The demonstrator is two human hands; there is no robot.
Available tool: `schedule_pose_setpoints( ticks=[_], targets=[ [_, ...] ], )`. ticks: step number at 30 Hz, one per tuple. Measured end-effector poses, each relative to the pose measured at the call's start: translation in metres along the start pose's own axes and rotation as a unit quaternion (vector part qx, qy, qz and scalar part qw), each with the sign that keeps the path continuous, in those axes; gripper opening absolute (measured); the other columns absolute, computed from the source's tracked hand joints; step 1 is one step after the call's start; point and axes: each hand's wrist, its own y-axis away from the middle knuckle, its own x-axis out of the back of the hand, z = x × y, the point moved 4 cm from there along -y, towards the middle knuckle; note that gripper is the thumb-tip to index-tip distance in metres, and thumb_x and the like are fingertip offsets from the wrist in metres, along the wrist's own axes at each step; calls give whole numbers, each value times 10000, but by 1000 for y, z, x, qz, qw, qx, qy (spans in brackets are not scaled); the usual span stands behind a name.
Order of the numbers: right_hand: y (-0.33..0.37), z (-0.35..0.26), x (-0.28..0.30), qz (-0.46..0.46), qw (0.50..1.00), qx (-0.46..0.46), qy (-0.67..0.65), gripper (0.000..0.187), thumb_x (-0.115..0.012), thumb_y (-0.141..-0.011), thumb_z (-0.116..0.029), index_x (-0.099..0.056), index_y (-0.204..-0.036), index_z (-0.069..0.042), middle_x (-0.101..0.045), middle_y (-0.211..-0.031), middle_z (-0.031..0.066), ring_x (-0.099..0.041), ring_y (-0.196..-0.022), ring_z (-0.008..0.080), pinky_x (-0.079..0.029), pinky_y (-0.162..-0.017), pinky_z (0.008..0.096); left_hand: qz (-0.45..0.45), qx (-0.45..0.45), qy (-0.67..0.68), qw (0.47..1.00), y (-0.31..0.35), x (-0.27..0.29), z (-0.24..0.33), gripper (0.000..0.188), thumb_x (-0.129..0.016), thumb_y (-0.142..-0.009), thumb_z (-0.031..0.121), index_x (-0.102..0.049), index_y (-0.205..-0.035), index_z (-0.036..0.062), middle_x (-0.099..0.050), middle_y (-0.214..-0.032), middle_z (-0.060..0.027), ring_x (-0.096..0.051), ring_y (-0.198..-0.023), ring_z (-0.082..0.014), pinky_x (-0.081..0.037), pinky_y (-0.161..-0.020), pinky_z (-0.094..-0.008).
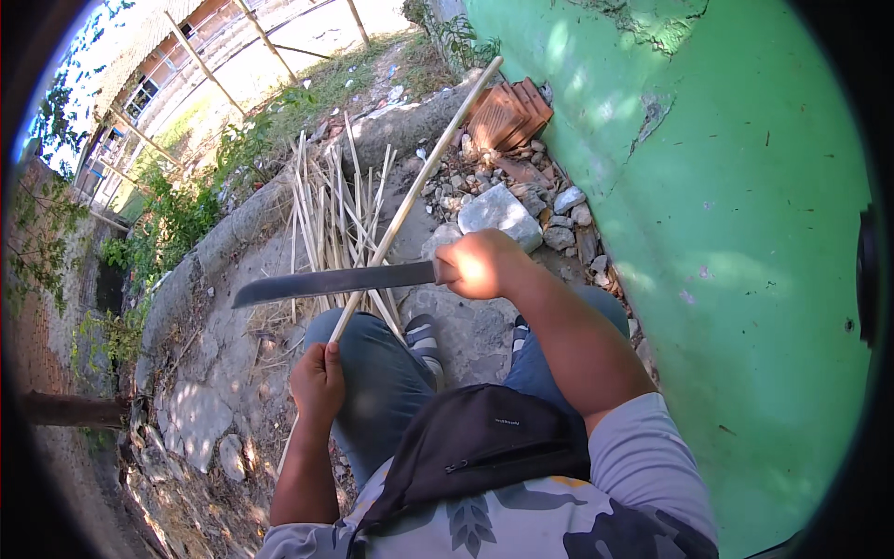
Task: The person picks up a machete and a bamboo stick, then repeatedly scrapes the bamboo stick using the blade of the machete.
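Observation:
My right hand (484,265) is closed round the handle of a machete (345,281). Its long dark blade points left, above my left knee, and crosses a long pale stick (422,177). Whether blade and stick touch I cannot tell. My left hand (318,380) grips the stick low down, beside my left thigh. From there the stick slants up and away to the right, its far end near the clay tiles. On the ground beyond my knees lies a loose pile of thin pale split sticks (326,210).
A green wall (745,261) with cracked plaster rises on my right. Along its foot lie stones, a big pale rock (501,215) and stacked clay tiles (507,116). A low curved kerb (174,298) runs on the left, with plants behind it. A dark bag (484,438) rests on my lap.

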Motion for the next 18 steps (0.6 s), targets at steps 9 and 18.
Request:
schedule_pose_setpoints(
  ticks=[9, 18],
  targets=[
    [-1, 69, 0, 135, 950, -131, -251, 251, -723, -826, -252, -684, -986, -63, -708, -826, 171, -697, -813, 357, -542, -750, 413, 9, -6, -18, 1000, -2, -2, 2, 426, -536, -1046, 422, -644, -859, 55, -600, -658, -161, -615, -612, -344, -458, -586, -442],
    [-2, -4, -2, 63, 996, -31, -56, 204, -720, -805, -276, -682, -947, -134, -727, -829, 135, -717, -851, 363, -559, -742, 489, 12, 19, 8, 1000, -2, 0, 0, 441, -538, -1045, 430, -634, -833, 55, -567, -621, -142, -567, -560, -314, -438, -565, -421]
  ],
)
